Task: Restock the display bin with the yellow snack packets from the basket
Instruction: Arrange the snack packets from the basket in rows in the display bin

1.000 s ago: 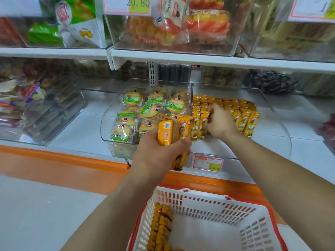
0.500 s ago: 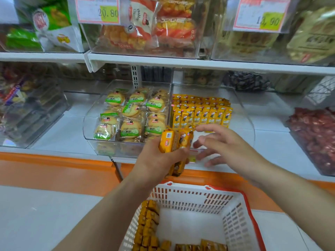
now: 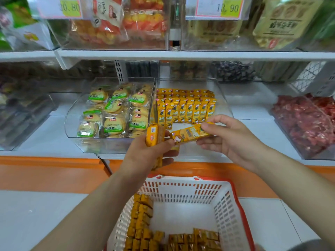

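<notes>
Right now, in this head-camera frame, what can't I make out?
Head view only.
Size of the stack in the left hand: the hand covers most of it.
How many packets are in the basket: the bottom edge cuts off its near side.
Price tags: blurred, and cropped by the top edge.
Print on the packet held by the right hand: too blurred to read.

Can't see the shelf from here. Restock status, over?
Left hand grips yellow packet stack. Right hand pinches one packet, in front of display bin. Bin part filled; path open.
</notes>
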A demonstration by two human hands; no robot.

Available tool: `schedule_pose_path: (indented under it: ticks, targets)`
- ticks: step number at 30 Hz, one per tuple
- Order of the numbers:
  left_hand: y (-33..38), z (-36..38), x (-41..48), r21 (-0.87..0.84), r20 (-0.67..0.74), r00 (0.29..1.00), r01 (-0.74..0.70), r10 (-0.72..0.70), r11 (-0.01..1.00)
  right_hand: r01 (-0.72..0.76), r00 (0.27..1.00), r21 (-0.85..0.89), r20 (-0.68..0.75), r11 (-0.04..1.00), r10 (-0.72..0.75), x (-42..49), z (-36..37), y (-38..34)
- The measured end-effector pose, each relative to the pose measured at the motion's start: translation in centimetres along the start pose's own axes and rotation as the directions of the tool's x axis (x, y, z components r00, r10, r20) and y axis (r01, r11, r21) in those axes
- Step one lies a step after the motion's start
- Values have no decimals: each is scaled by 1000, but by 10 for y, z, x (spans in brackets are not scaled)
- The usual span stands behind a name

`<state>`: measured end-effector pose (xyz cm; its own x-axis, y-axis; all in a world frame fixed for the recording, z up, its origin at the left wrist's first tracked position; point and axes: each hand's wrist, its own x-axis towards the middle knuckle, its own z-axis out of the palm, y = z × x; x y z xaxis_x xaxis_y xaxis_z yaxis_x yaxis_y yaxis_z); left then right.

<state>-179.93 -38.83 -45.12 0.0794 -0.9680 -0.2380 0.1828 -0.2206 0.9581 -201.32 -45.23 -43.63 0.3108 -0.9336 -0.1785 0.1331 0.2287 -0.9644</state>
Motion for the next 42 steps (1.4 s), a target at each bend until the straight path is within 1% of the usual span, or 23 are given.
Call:
schedule_pose_path:
  ticks: [2, 5, 6, 8, 10, 12, 14, 16, 18, 20, 22, 24, 25, 27, 28, 29, 31, 34, 36, 40, 42]
  targets:
    - [0, 0, 1, 10, -31, 999, -9, 10, 1000, -22, 999, -30, 29, 999, 22, 1, -2, 3]
    - [1, -3, 5, -15, -63, 998, -24, 23, 1000, -22, 998, -245, 57, 969, 37, 1, -2, 9]
    - [2, -4, 6, -19, -68, 997, -29, 28, 999, -15, 998, -287, 54, 958, 32, 2, -1, 11]
    - [2, -6, 7, -20, -73, 997, -35, 33, 999, -3, 1000, -282, 27, 960, 12, 4, 3, 14]
    - [0, -6, 8, 15, -74, 996, -42, 43, 999, 19, 1000, -204, -17, 979, -23, 6, 7, 14]
    - [-1, -6, 10, 113, -53, 997, -41, 48, 993, 55, 994, -91, -90, 994, -63, 10, 10, 12]
    - [-3, -6, 11, 212, -30, 999, -27, 34, 977, 99, 979, -48, -176, 994, -106, 20, 11, 7]
    - [-5, -7, 12, 248, -34, 999, -26, 36, 968, 151, 958, -108, -230, 983, -172, 34, 9, 2]
    - [-5, -9, 15, 258, -46, 998, -20, 33, 966, 201, 938, -250, -230, 947, -260, 55, 4, -1]
    - [-2, -14, 18, 244, -51, 999, -4, 16, 970, 196, 924, -443, -217, 875, -317, 80, -1, 1]
    - [0, -21, 21, 233, -45, 999, -3, 14, 972, 170, 911, -614, -200, 771, -361, 107, -3, 7]
    - [0, -27, 24, 235, -37, 999, -21, 31, 972, 172, 908, -735, -141, 656, -395, 135, -3, 11]
    - [1, -30, 26, 227, -39, 998, -36, 46, 973, 168, 908, -792, -108, 586, -406, 148, -2, 13]
    - [1, -35, 28, 206, -55, 996, -54, 66, 977, 155, 901, -906, -34, 395, -433, 171, 2, 17]
    - [1, -37, 29, 197, -67, 996, -52, 66, 979, 154, 899, -941, 7, 302, -438, 180, 5, 18]
    - [0, -39, 30, 186, -79, 995, -48, 64, 981, 158, 902, -957, 41, 241, -430, 187, 7, 21]
    - [1, -43, 32, 154, -93, 994, -48, 63, 987, 166, 912, -970, 82, 178, -402, 197, 12, 26]
    - [4, -46, 33, 141, -103, 993, -49, 64, 989, 139, 908, -988, 97, 74, -408, 203, 15, 32]
    - [5, -46, 32, 145, -106, 992, -46, 62, 988, 114, 905, -992, 81, 53, -417, 204, 17, 33]
    - [7, -44, 29, 140, -97, 993, -49, 63, 989, 73, 921, -997, 55, 32, -387, 189, 21, 26]
    - [8, -44, 26, 138, -93, 993, -52, 65, 989, 56, 915, -997, 30, 54, -402, 169, 21, 16]
